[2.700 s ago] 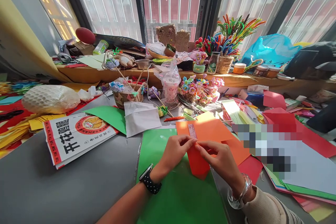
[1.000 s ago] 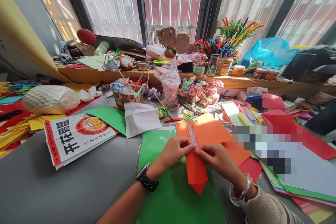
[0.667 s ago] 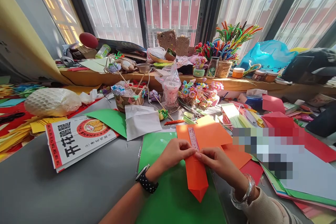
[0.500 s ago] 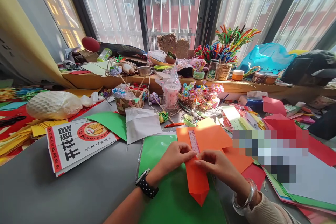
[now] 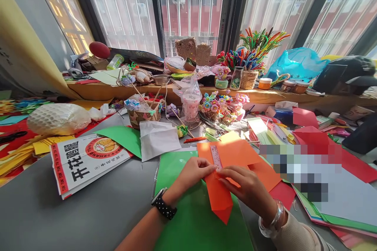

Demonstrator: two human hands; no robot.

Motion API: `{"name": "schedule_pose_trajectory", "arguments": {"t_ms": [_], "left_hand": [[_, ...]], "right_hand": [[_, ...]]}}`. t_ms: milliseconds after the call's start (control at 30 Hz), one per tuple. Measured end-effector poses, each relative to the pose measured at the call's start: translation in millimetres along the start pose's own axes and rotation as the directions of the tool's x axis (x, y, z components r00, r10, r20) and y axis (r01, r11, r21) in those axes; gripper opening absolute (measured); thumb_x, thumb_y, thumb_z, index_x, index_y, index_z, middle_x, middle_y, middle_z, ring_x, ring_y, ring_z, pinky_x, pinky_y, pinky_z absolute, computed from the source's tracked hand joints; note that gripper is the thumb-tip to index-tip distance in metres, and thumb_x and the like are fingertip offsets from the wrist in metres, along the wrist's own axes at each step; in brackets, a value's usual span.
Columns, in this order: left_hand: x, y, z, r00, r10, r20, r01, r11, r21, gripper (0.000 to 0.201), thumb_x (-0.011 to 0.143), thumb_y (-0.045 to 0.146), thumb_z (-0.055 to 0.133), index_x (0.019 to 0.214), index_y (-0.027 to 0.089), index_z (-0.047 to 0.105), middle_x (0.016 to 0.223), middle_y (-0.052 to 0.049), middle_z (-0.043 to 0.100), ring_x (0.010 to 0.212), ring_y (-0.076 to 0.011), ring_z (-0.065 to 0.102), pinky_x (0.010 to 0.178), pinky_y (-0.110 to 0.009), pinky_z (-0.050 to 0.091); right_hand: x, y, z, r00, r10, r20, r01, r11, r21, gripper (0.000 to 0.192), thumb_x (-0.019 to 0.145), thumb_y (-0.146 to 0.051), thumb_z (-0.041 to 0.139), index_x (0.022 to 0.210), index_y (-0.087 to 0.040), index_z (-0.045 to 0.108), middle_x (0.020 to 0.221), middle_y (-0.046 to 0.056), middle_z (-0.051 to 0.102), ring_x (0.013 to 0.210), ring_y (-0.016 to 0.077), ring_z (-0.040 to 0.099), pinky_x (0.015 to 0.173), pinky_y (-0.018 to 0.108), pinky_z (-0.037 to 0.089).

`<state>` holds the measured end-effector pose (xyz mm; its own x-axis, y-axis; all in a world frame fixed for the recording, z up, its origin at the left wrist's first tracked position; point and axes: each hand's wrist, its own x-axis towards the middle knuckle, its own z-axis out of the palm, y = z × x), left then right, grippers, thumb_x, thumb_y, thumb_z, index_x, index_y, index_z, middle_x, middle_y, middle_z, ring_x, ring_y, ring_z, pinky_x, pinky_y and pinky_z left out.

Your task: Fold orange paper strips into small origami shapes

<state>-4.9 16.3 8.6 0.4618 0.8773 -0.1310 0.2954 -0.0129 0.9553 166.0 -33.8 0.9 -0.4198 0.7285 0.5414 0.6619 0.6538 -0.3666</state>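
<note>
— Plainly pinched: left hand [image 5: 193, 172] and right hand [image 5: 246, 186] both gripping the folded orange paper [image 5: 219, 198] at its top edge; held taut, seemingly to keep the crease.

— Over the green sheet [image 5: 188, 219], beside the small ruler [image 5: 216, 157]; rested there for flat support.

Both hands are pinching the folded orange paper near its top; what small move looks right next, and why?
Probably run the right hand down the folded orange paper to press the crease flat while the left hand pins the top. The strip is folded to a point at its lower end, over the green sheet, and both hands grip only its upper end.
</note>
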Motion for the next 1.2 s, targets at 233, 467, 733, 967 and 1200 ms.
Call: {"name": "schedule_pose_trajectory", "arguments": {"t_ms": [233,467,733,967,1200], "left_hand": [[0.2,0.4,-0.5,1.000,-0.022,0.016,0.023,0.996,-0.086,0.033,0.063,0.042,0.056,0.056,0.010,0.056,0.051,0.004,0.042,0.049,-0.0062,0.033,0.045,-0.019,0.023],[-3.6,4.7,1.7,0.989,-0.109,0.097,0.139,0.905,-0.402,0.030,0.061,0.039,0.061,0.073,0.011,0.060,0.070,-0.002,0.058,0.065,-0.0108,0.051,0.061,-0.021,0.039],[-5.6,0.8,-0.1,0.971,-0.139,0.193,0.218,0.845,-0.489,0.029,0.062,0.036,0.063,0.078,0.012,0.063,0.077,-0.005,0.061,0.071,-0.0124,0.055,0.070,-0.025,0.042],[-5.1,-0.7,-0.2,0.976,-0.131,0.173,0.201,0.846,-0.493,0.027,0.063,0.035,0.062,0.076,0.011,0.064,0.075,-0.005,0.061,0.069,-0.0115,0.055,0.068,-0.023,0.042],[-4.8,0.7,1.2,0.983,-0.112,0.143,0.169,0.855,-0.490,0.026,0.063,0.035,0.062,0.073,0.011,0.065,0.073,-0.005,0.061,0.068,-0.0121,0.055,0.068,-0.023,0.043]], "right_hand": [[-4.0,1.7,3.3,0.966,-0.256,-0.022,0.245,0.943,-0.227,0.024,0.082,-0.013,0.041,0.104,-0.015,0.052,0.091,0.009,0.065,0.079,0.0163,0.060,0.066,0.027,0.051],[-1.3,-1.1,2.9,0.963,-0.243,-0.114,0.206,0.941,-0.269,0.029,0.081,-0.011,0.040,0.107,-0.014,0.052,0.090,0.010,0.064,0.081,0.0175,0.061,0.066,0.028,0.052],[-1.7,-0.1,2.5,0.971,-0.210,-0.116,0.175,0.951,-0.255,0.030,0.081,-0.009,0.039,0.108,-0.015,0.050,0.093,0.010,0.063,0.083,0.0181,0.059,0.067,0.029,0.051],[-2.3,1.6,2.8,0.969,-0.232,-0.088,0.203,0.945,-0.256,0.030,0.081,-0.009,0.040,0.110,-0.014,0.048,0.094,0.011,0.063,0.083,0.0183,0.059,0.067,0.029,0.050],[-3.3,0.4,4.0,0.972,-0.219,-0.090,0.185,0.939,-0.289,0.028,0.082,-0.010,0.040,0.108,-0.015,0.050,0.095,0.011,0.063,0.084,0.0185,0.059,0.067,0.029,0.050]]}}
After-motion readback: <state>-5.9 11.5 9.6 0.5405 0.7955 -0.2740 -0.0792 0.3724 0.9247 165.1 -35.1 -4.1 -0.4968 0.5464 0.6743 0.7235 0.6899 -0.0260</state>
